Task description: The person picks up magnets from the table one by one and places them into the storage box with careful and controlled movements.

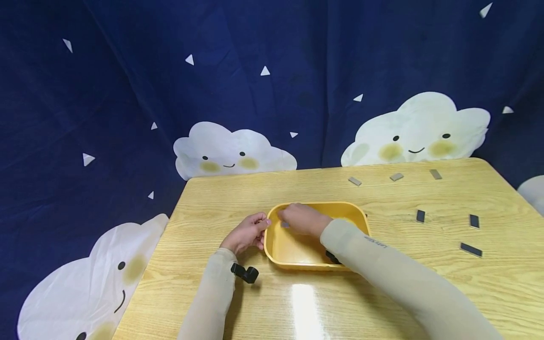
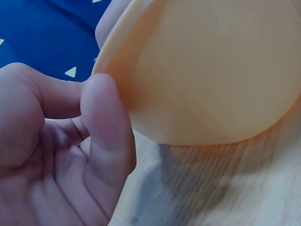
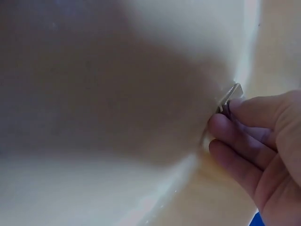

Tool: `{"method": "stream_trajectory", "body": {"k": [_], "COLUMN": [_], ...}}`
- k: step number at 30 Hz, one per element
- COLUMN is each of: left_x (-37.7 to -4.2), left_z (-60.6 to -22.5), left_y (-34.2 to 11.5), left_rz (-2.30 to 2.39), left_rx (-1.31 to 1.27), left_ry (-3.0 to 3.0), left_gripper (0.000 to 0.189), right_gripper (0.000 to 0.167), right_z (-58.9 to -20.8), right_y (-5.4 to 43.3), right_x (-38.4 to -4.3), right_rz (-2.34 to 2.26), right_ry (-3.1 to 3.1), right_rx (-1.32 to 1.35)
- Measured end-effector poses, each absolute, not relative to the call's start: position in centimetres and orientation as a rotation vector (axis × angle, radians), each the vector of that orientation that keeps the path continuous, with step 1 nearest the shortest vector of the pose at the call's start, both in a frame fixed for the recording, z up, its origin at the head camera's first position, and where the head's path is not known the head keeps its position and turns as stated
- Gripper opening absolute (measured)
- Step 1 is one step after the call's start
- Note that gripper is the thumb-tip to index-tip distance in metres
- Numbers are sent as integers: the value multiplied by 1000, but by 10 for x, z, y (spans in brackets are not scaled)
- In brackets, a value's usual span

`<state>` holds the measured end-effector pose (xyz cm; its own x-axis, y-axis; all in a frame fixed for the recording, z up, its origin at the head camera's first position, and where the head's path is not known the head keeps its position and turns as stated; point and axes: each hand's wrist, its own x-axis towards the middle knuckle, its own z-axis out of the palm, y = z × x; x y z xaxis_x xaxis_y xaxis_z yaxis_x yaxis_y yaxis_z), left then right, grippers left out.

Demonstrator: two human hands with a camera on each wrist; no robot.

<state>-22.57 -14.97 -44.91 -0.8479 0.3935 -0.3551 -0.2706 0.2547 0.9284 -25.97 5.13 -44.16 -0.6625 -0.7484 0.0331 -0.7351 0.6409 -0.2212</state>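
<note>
A yellow plastic bin [image 1: 297, 266] stands on the wooden table. At its left end my left hand [image 1: 248, 232] pinches the rim between thumb and fingers; the left wrist view shows the thumb [image 2: 106, 108] against the bin wall [image 2: 211, 70]. My right hand [image 1: 303, 218] reaches down inside the bin, near its far left corner. There it pinches a small, flat, shiny rectangular piece [image 3: 236, 94] between thumb and fingertips, low by the bin's wall. In the head view a bit of a grey-blue piece [image 1: 284, 225] shows below the right hand. The forearm covers part of the bin's right side.
On the table right of the bin lie dark rectangular pieces [image 1: 474, 221], spaced apart. Lighter grey pieces [image 1: 396, 176] lie along the back edge. A dark blue curtain [image 1: 255, 28] with clouds hangs behind the table. A black camera mount [image 1: 245, 273] sits on the left wrist.
</note>
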Motion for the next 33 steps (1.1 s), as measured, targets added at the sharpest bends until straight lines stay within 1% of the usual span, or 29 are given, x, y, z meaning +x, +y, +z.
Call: {"method": "stream_trajectory", "body": {"k": [5, 11, 18, 26, 33], "left_x": [-226, -225, -226, -224, -224], "left_z": [-451, -452, -450, -447, -447], "left_y": [-150, -149, -149, -151, -150], "left_rz": [1647, 1646, 1650, 1643, 1618], "left_rx": [111, 116, 101, 104, 125], "left_ry": [2001, 1999, 2007, 1995, 2039], "left_gripper": [20, 21, 20, 21, 22], "right_gripper": [11, 15, 13, 15, 11], "right_z": [-444, -443, -436, -434, -427], "right_y": [49, 50, 52, 52, 54], "right_x": [-258, -254, -250, -250, -253], "right_rz": [-226, -176, -82, -78, -184], "right_ry": [2838, 2861, 2830, 2794, 2706], "right_rx": [-1321, -1303, -1234, -1179, -1124]}}
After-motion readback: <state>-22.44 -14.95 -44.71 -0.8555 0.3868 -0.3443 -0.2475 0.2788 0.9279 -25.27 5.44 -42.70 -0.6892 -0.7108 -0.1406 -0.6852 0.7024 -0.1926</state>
